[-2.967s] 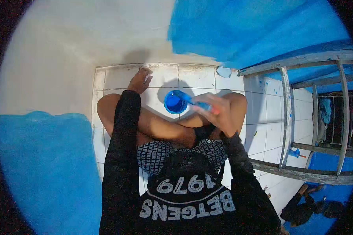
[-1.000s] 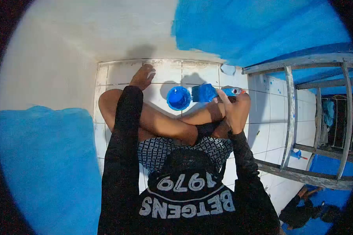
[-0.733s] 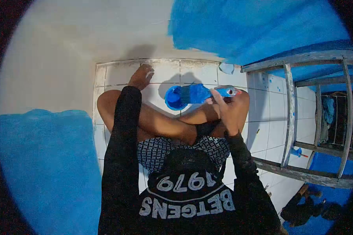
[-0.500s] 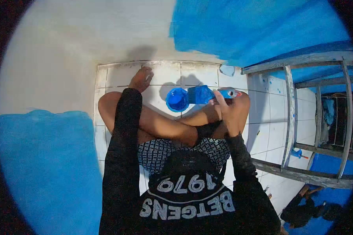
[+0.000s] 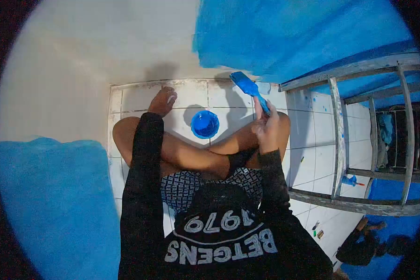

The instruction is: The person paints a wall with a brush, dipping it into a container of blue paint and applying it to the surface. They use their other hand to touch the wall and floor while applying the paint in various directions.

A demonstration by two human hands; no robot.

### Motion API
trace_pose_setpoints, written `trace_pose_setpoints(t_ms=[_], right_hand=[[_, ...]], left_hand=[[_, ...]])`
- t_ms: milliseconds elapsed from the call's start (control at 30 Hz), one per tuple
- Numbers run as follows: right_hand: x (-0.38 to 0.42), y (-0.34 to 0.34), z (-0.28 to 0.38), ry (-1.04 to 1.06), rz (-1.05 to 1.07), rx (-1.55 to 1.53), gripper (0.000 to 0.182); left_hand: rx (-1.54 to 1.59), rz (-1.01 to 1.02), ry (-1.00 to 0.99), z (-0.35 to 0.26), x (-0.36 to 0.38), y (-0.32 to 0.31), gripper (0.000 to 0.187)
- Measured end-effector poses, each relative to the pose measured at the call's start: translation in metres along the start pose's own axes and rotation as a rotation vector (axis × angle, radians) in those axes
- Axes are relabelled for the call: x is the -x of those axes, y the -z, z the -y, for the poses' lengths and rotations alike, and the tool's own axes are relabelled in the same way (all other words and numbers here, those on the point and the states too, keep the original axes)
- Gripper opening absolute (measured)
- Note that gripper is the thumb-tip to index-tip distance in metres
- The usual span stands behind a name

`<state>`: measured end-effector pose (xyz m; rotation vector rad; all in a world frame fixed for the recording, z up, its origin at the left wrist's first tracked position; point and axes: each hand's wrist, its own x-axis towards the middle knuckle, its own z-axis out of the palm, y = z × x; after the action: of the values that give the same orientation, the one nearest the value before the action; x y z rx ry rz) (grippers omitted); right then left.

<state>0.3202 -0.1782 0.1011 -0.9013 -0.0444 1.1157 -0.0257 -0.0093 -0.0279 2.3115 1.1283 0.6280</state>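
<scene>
My right hand [image 5: 267, 128] grips the handle of a paintbrush [image 5: 245, 85] coated in blue. The brush points up and left, its bristles near the bottom edge of the partly blue wall [image 5: 247, 37]. My left hand [image 5: 163, 101] is over the white tiles close to the wall's base, with its fingers curled; a small whitish thing shows at them, too small to make out. Between my two hands, a blue paint container [image 5: 205, 124] stands on the tiled floor [image 5: 186, 95] in front of my crossed legs.
A wooden ladder [image 5: 338, 140] stands to the right. Beyond it lie a blue object with a red handle [image 5: 352, 181] and a dark heap [image 5: 368, 247]. Another blue-painted wall area [image 5: 51, 196] is at the left.
My right hand has turned the brush from beside the container up toward the wall. The view has shifted slightly. My left hand stays near the wall's base.
</scene>
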Motion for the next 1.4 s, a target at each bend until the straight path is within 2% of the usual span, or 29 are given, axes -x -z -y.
trace_pose_setpoints(t_ms=[100,167,300,333,367,467,567,667,767,833,867,900,967,1000,1033,1100,1133,1167,1233,1400], right_hand=[[-0.018,0.012,-0.010,-0.053,0.015,-0.130,0.033],[-0.017,0.017,-0.016,-0.253,0.192,-0.424,0.038],[-0.019,0.024,-0.030,-0.273,0.161,-0.498,0.043],[-0.016,0.019,-0.032,-0.222,0.075,-0.377,0.043],[-0.021,0.027,-0.036,-0.221,0.077,-0.381,0.043],[-0.037,0.053,-0.047,-0.249,0.087,-0.343,0.038],[-0.026,0.040,-0.045,-0.213,0.033,-0.235,0.032],[-0.011,0.030,-0.045,-0.166,-0.023,-0.177,0.030],[-0.010,0.043,-0.054,-0.197,0.043,-0.194,0.029],[-0.002,0.036,-0.054,-0.289,0.143,-0.174,0.028],[0.002,0.034,-0.053,-0.277,0.091,-0.055,0.027],[-0.003,0.039,-0.054,-0.275,0.088,-0.059,0.027],[-0.019,0.058,-0.060,-0.260,0.245,0.269,0.028],[-0.024,0.059,-0.066,-0.173,0.203,0.362,0.025],[-0.031,0.062,-0.069,-0.172,0.203,0.359,0.025],[-0.041,0.063,-0.067,0.267,0.319,0.944,0.023],[-0.044,0.061,-0.063,0.368,0.296,1.188,0.024],[-0.045,0.060,-0.062,0.367,0.295,1.188,0.024],[-0.039,0.047,-0.059,0.637,0.242,1.435,0.029],[-0.043,0.034,-0.064,0.779,0.259,1.540,0.029]], left_hand=[[-0.095,-0.042,-0.043,0.006,0.001,0.000,0.019],[-0.110,-0.014,-0.065,0.011,0.000,-0.002,0.019],[0.012,-0.088,-0.023,0.011,0.000,-0.011,0.019],[0.019,-0.043,0.045,0.006,0.000,-0.007,0.019],[0.026,0.004,0.113,0.000,0.001,-0.002,0.020],[-0.035,0.050,0.134,0.001,0.001,0.000,0.021],[-0.202,-0.019,0.005,0.007,0.002,-0.007,0.016],[-0.133,0.013,0.034,0.003,0.001,-0.003,0.016],[-0.044,0.042,0.055,0.005,0.003,0.000,0.017],[-0.031,0.039,0.050,0.006,0.004,-0.001,0.018],[-0.016,0.032,0.047,0.006,0.005,-0.003,0.021],[-0.017,0.036,0.044,0.009,0.004,-0.004,0.021],[-0.116,0.028,-0.015,0.016,0.004,-0.006,0.021],[-0.118,0.030,-0.016,0.014,0.004,-0.004,0.021],[-0.062,0.038,-0.002,0.012,0.005,-0.003,0.020],[-0.009,0.045,0.013,0.010,0.004,-0.001,0.023],[-0.038,0.063,0.049,0.009,0.004,-0.001,0.021],[-0.067,0.081,0.085,0.008,0.004,-0.002,0.021],[-0.074,0.073,0.063,0.006,0.004,-0.001,0.021],[-0.038,0.044,-0.007,0.009,0.005,0.000,0.022]])
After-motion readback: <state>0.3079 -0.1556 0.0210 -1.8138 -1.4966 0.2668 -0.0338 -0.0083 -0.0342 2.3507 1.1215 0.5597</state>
